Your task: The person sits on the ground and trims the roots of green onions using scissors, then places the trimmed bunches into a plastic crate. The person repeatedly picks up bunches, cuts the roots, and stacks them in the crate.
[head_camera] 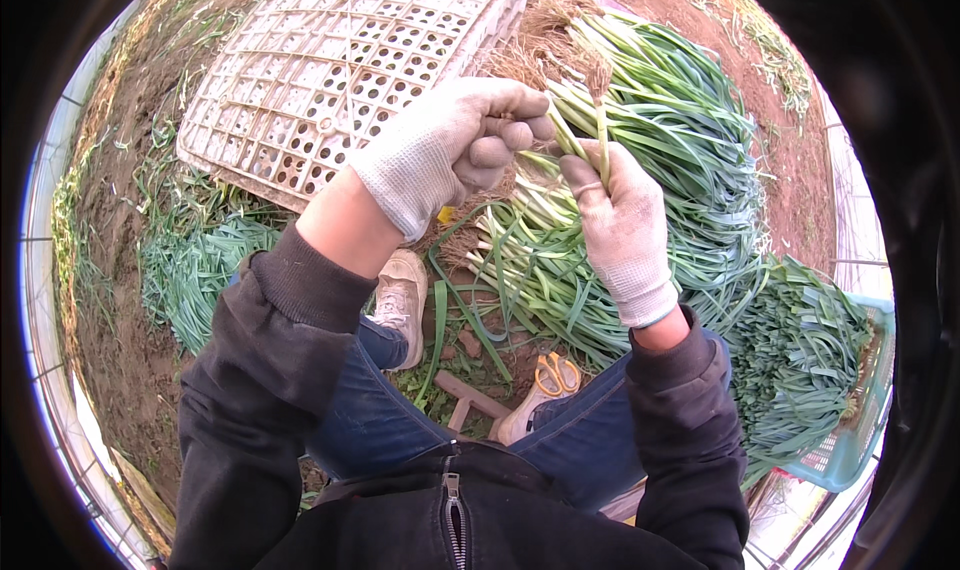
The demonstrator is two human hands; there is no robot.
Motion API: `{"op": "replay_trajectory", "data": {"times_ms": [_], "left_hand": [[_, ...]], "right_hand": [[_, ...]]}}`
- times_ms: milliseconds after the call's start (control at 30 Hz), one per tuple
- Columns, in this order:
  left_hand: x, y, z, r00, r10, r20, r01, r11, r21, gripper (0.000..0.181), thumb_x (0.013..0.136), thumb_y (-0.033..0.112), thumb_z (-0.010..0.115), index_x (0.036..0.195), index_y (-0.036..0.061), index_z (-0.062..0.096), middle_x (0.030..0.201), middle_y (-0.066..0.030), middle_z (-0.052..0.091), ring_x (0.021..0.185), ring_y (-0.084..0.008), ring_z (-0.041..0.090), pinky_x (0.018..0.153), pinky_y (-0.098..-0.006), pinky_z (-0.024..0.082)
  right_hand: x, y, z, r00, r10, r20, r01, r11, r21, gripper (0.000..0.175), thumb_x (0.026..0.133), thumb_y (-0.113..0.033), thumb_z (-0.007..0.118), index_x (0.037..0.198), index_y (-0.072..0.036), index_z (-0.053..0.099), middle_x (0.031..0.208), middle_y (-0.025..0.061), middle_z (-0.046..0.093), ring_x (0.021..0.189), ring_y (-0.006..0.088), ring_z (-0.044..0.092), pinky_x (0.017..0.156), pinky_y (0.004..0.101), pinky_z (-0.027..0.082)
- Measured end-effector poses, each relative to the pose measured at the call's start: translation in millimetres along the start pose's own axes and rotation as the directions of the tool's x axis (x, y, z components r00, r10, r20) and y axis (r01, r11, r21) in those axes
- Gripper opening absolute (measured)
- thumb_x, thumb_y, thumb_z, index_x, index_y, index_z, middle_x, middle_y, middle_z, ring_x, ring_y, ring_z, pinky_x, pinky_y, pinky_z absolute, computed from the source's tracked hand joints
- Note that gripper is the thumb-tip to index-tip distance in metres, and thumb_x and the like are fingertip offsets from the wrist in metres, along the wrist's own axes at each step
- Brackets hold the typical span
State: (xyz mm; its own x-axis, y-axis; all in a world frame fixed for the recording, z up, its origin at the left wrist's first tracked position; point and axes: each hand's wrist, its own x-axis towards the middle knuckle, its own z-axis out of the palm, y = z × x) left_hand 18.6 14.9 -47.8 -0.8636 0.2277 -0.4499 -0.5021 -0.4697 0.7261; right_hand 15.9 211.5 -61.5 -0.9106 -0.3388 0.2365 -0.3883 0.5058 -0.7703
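Note:
Both hands wear pale knitted gloves with soiled fingertips. My right hand (626, 225) grips a rooted stalk (602, 131) of a leafy green, likely garlic chives or young leek, with its brown roots pointing up. My left hand (480, 139) is raised beside it, fingers curled, close to the root ends of the heap; whether it pinches anything is hard to tell. Beyond and beneath the hands lies a large heap of the same greens (675, 112), roots toward the middle and leaves to the right. A smaller bunch (540, 277) lies nearer me.
An upturned white plastic crate (322, 82) stands at the upper left. Cut leaves (202, 270) lie on soil at the left. Yellow-handled scissors (556, 375) rest by my shoe (517, 420). A teal basket (847, 465) with packed greens is at the right.

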Motion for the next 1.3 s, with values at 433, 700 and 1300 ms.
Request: {"op": "replay_trajectory", "data": {"times_ms": [433,700,1300], "left_hand": [[-6,-1,3,0.965,0.261,0.004,-0.227,0.831,0.507,0.03,0.089,0.031,0.073,0.097,0.0028,0.067,0.079,0.0013,0.064,0.062,-0.0014,0.055,0.053,-0.0157,0.042],[-2,8,-7,0.95,0.275,0.145,-0.306,0.746,0.591,0.024,0.088,0.025,0.073,0.094,0.0025,0.067,0.073,0.0034,0.06,0.065,-0.0031,0.054,0.058,-0.0195,0.043],[6,14,-20,0.832,0.521,-0.191,-0.288,0.699,0.654,0.03,0.095,0.021,0.065,0.117,0.0005,0.067,0.091,-0.002,0.069,0.081,-0.008,0.061,0.074,-0.0225,0.05]], "right_hand": [[-1,-1,1,0.995,0.036,0.091,-0.045,0.995,0.09,0.021,0.098,-0.018,0.058,0.107,0.001,0.064,0.074,0.0082,0.062,0.066,0.0157,0.059,0.064,0.0312,0.048],[3,-5,-8,0.99,0.111,0.082,-0.127,0.967,0.222,0.019,0.098,-0.018,0.059,0.107,-0.003,0.065,0.072,0.0085,0.06,0.064,0.0137,0.056,0.063,0.0285,0.047],[6,-9,-25,0.981,0.188,0.044,-0.191,0.91,0.368,0.015,0.096,-0.013,0.062,0.1,0.0,0.069,0.077,0.0007,0.065,0.062,0.0063,0.052,0.058,0.0217,0.042]]}}
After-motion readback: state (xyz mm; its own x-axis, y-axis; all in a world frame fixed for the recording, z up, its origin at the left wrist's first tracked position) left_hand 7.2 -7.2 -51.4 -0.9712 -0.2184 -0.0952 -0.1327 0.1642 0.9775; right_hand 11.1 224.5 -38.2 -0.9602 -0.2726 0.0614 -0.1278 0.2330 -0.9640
